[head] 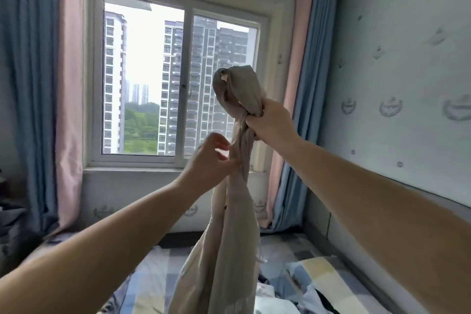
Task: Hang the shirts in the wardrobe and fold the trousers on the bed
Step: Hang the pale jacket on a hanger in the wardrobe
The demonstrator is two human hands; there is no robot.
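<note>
Beige garment [229, 237] aloft — right hand [272, 120] gripping, left hand [211, 158] pinching lower.

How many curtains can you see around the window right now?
4: a blue curtain and a pink curtain left of the window; a pink curtain and a blue curtain right of it.
</note>
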